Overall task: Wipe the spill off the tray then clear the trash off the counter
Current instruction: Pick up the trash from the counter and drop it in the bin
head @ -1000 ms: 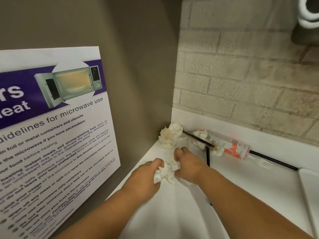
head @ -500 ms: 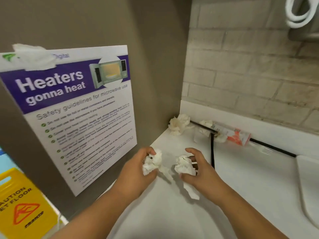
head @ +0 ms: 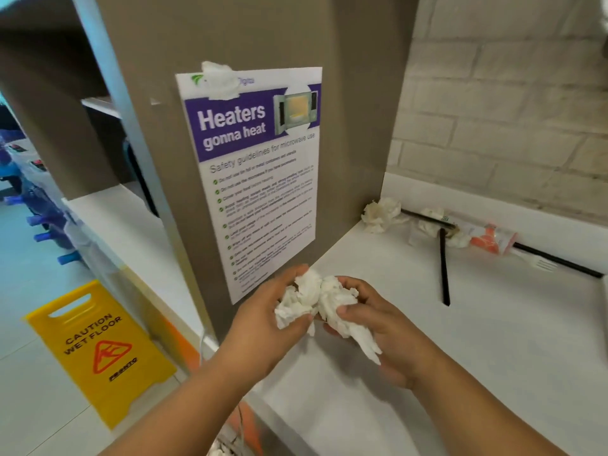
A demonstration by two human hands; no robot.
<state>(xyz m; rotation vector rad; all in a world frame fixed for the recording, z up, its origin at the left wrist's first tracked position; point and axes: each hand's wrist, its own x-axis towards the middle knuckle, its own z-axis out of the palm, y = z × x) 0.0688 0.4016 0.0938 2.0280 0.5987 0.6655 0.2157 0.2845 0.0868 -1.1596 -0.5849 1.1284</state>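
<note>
Hands brought together; left hand fingers curled round tissue wad, right hand round 2nd wad

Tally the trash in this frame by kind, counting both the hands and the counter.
Held tissue wads: 2, one in the left hand, one in the right hand
Loose tissue wads on the counter: 3
Black sticks: 2, taking the long one as one piece
Orange wrapper: 1
White fork: 1
Total: 9
</note>
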